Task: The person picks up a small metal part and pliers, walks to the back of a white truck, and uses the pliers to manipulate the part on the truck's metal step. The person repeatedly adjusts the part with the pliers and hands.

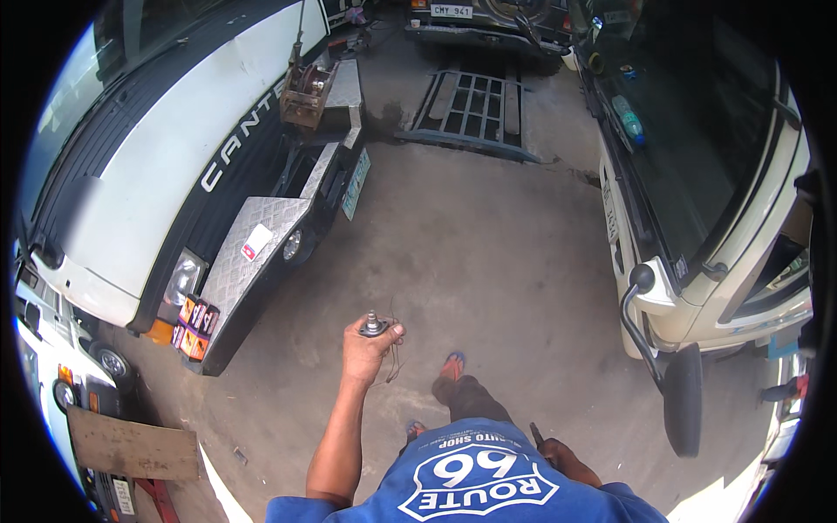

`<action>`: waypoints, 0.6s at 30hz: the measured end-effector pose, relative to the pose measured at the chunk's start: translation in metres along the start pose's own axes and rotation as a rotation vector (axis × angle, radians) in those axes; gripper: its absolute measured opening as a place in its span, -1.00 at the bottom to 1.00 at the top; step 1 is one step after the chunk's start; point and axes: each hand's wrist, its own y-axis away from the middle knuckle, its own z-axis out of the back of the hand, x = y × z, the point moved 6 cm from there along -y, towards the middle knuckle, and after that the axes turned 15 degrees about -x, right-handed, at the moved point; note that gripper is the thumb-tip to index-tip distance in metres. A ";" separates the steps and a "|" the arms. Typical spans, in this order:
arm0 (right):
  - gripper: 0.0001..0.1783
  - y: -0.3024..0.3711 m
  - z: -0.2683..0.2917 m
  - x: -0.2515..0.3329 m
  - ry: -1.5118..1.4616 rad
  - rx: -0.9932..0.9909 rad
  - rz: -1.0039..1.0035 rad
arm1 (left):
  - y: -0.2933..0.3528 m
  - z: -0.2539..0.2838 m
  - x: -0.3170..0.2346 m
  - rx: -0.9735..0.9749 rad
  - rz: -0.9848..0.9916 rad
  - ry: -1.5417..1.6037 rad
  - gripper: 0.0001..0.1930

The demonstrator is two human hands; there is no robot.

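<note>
Left hand (pixel 370 342) is raised in front of the chest, fingers closed around a small round metal part with a threaded stud (pixel 373 324) poking up out of the fist. It is held upright, likely so the stud end stays in sight. Thin wires (pixel 394 359) dangle from the part below the palm, hanging loose.

Right hand (pixel 558 453) sits low by the hip, partly hidden behind the blue shirt (pixel 475 475). It seems to grip a slim dark tool (pixel 535 433) (only the tip shows, kind unclear), carried down at the side, out of the way.

The person stands on a bare concrete floor (pixel 488 261) between a white truck cab (pixel 166 166) with a diamond-plate bumper step (pixel 248 261) on the left and a white van (pixel 715 192) on the right. A metal ramp grating (pixel 471 109) lies flat on the floor ahead.
</note>
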 end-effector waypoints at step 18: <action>-0.71 -0.134 0.353 0.535 -0.265 -0.365 0.231 | -0.441 -0.163 -0.093 0.115 0.100 -0.022 -0.84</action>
